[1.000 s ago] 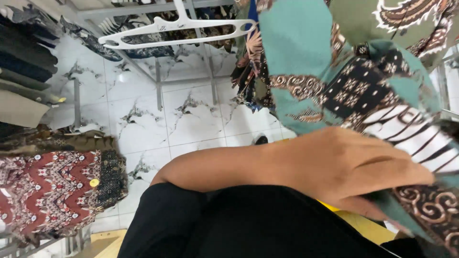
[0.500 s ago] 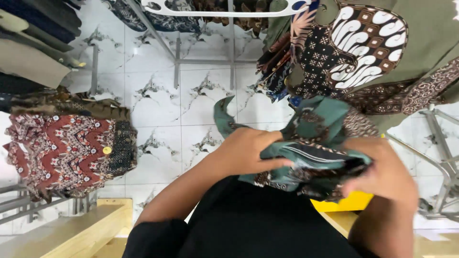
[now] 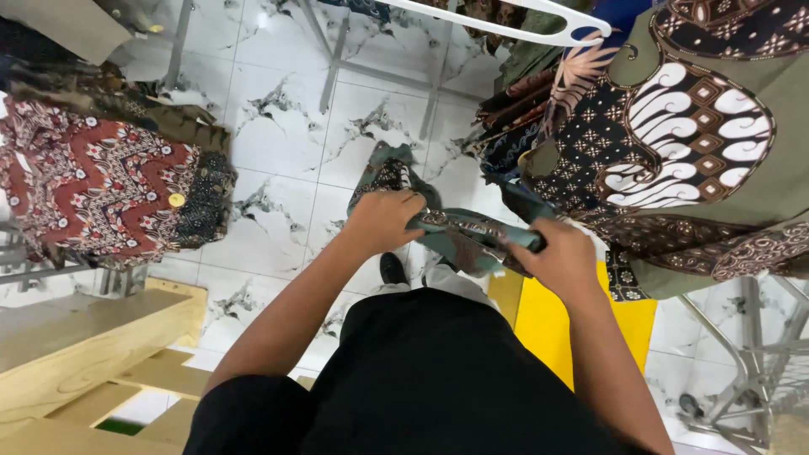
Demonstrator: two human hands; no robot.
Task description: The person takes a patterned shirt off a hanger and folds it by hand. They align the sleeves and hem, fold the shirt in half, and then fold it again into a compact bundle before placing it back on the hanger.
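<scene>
While a second ago the cloth hung spread wide and close to the camera, it is now gathered into a narrow teal-and-brown patterned bundle held level between both hands, in front of the person's waist and above the marbled floor. The left hand grips its left end with fingers curled over the top edge, a loose tail (patterned like the rest) sticking up beyond the knuckles. The right hand clamps the other end, fingers wrapped around the folds so the tips are hidden. By the look of it the cloth has been drawn in and folded lengthwise, with the bundle getting tighter over the last half second.

Just right of it hangs a green batik shirt with brown and white motifs, its hem near the right hand. A white hanger crosses the top of the view. Below the bundle lies a yellow panel. Well to the left, a red zigzag garment drapes on a rack above a wooden step.
</scene>
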